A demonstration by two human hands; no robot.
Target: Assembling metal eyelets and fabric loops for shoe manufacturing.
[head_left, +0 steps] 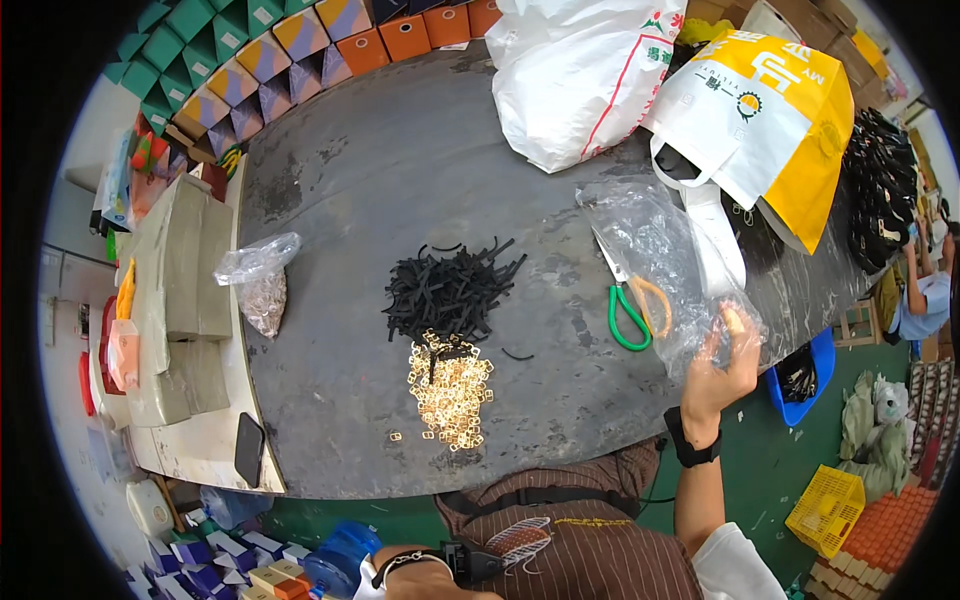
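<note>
My right hand, with a black band at its wrist, grips the edge of a clear plastic bag at the table's right side. Green-and-orange-handled scissors lie beside and partly under that bag. Of my left hand only the part near the wrist shows at the lower edge, by my waist; its fingers are hidden. Midway across the table, a heap of short black strips touches a pile of small gold-coloured metal buckles.
A small clear bag of little pieces sits at left, near a phone. White and yellow-and-white bags stand at the far right. Boxes line the back edge. A blue bin is below the right edge.
</note>
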